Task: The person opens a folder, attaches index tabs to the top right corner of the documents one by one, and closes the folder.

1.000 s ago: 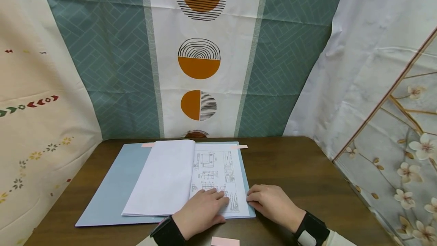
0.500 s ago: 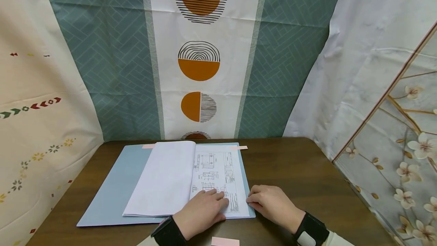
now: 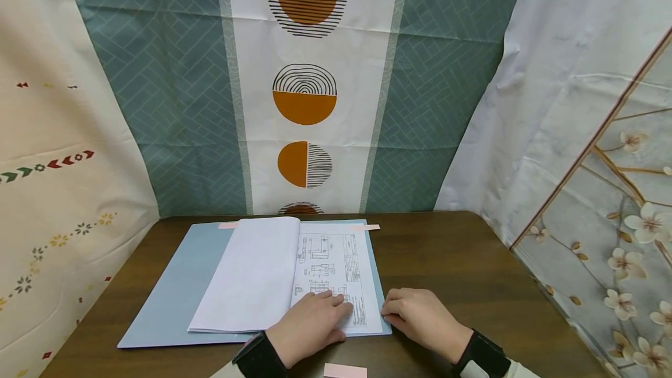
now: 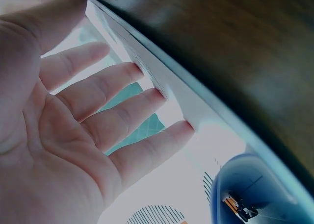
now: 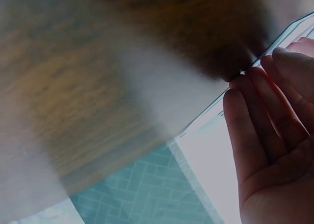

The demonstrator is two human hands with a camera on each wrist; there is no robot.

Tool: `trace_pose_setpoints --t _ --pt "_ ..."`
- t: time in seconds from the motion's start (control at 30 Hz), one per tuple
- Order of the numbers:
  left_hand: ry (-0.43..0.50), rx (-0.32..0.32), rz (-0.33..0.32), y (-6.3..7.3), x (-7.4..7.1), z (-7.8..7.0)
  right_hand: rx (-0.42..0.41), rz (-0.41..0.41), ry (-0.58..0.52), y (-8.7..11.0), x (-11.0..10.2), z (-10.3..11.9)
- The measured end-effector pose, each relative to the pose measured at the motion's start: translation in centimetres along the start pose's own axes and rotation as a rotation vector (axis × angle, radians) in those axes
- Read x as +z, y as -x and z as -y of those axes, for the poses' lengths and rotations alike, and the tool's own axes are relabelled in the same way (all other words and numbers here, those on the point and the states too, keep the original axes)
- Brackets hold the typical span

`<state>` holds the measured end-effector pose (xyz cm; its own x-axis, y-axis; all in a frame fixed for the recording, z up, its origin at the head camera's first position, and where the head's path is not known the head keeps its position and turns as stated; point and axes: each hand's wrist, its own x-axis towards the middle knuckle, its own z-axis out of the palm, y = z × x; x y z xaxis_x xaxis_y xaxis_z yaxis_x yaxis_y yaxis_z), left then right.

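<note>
In the head view, a blue folder (image 3: 173,284) lies open on the table, with a stack of paper sheets in it. Blank white pages (image 3: 252,273) are turned over to the left, and a technical drawing sheet (image 3: 328,249) shows on the right. My left hand (image 3: 310,325) rests flat on the lower part of this drawing, fingertips touching the paper; the left wrist view shows its fingers (image 4: 122,116) nearly straight and spread. At the folder's lower right edge is my right hand (image 3: 420,317), its relaxed fingers (image 5: 248,126) right at the edge, thumb close beside them.
A pink sticky-note pad (image 3: 345,371) lies at the near edge, below the folder. Pink tabs stick out at the top left (image 3: 228,225) and top right (image 3: 373,227) of the sheets. Behind the brown table (image 3: 446,261) hangs a patterned curtain (image 3: 310,45).
My right hand has shifted slightly right and toward me along the folder's edge. The left hand stays on the drawing sheet, and the pages lie as before.
</note>
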<state>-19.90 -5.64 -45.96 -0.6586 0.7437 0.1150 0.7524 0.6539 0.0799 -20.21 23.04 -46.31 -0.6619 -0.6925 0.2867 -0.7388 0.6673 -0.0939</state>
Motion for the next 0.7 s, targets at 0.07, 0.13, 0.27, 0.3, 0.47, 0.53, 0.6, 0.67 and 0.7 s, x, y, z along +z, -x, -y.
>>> trace_pose_setpoints --t 0.07,0.13,0.27,0.3,0.47,0.53,0.6,0.67,0.7 --pt "0.007 0.006 -0.004 -0.03 -0.04 0.0 0.003 0.004 0.001 0.02 0.0 0.0" --pt "0.008 0.015 -0.009 -0.07 -0.06 0.0 0.01 0.013 0.0 0.09 0.05 0.0" --pt "-0.017 0.035 -0.025 -0.1 0.0 -0.08 0.015 0.013 -0.009 0.24 0.19 -0.01" --pt "-0.024 0.036 -0.026 -0.1 0.0 -0.09 0.012 0.005 -0.009 0.25 0.24 -0.03" --pt "-0.049 0.039 -0.031 -0.09 0.13 -0.04 -0.006 -0.028 -0.007 0.25 0.3 0.01" --pt "-0.048 0.044 -0.038 -0.07 0.19 0.02 -0.004 -0.025 -0.012 0.22 0.23 0.06" --pt "-0.041 0.045 -0.041 -0.04 0.19 0.04 0.003 -0.018 -0.018 0.23 0.12 0.09" --pt "-0.034 0.044 -0.037 -0.06 0.13 0.03 0.004 -0.017 -0.018 0.27 0.03 0.11" --pt "-0.034 0.042 -0.034 -0.06 0.09 0.02 0.007 -0.015 -0.019 0.3 -0.03 0.13"
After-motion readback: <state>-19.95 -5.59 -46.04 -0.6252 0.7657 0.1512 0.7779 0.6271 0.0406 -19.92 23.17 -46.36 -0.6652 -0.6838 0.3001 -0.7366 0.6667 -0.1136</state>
